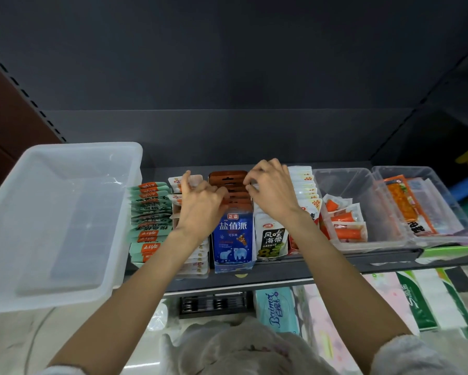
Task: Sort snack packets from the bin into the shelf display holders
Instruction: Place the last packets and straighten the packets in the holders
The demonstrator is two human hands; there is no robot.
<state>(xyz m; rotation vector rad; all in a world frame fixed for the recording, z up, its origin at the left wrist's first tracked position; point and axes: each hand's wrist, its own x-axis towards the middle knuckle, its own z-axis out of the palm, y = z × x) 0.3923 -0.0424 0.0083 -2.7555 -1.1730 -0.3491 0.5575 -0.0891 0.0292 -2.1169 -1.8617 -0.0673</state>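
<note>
The bin (57, 220) is of milky, half-clear plastic, smooth, with a soft shine on its floor. The shelf (276, 274) looks like dark painted metal, matt. The snack packets (234, 236) are of glossy printed foil or plastic film. The two holders (362, 182) at the right are of clear hard plastic. The sleeves (405, 353) are of pale fluffy cloth. The tissue packs (277, 309) below have a shiny soft plastic wrap.
</note>
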